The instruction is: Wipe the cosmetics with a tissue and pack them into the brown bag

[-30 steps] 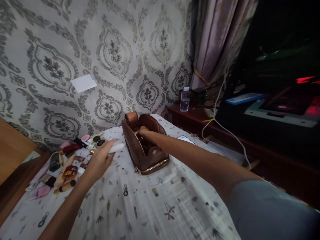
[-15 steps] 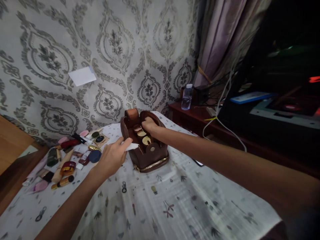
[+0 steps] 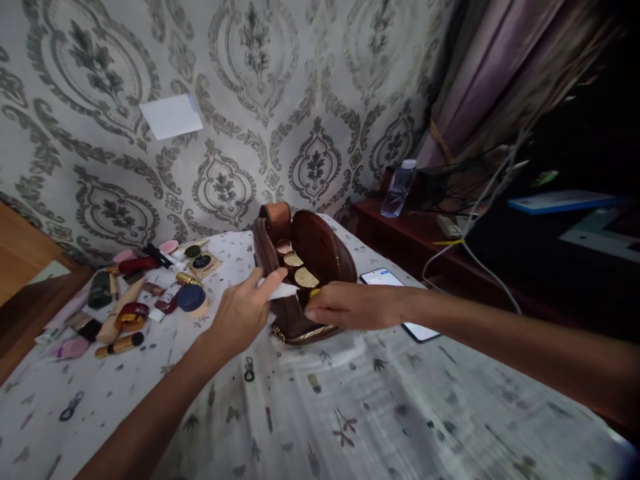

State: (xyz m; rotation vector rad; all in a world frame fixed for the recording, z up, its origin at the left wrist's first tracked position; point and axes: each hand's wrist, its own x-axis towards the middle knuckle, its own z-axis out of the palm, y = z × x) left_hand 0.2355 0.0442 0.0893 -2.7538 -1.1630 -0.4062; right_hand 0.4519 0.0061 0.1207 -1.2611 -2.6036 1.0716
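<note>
Bag [image 3: 321, 248] gapes brown, gold-zipped near the cloth's [image 3: 280, 413] far edge, our left hand [image 3: 243, 309] pinching something white [image 3: 281, 290], right hand's [image 3: 341, 307] grip unclear.

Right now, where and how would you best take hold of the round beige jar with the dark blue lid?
I'd probably set the grip around the curved sides of the jar, from above and the right: patterned white cloth borders that side, while a dark red bottle with a white cap lies close on its left.
</note>
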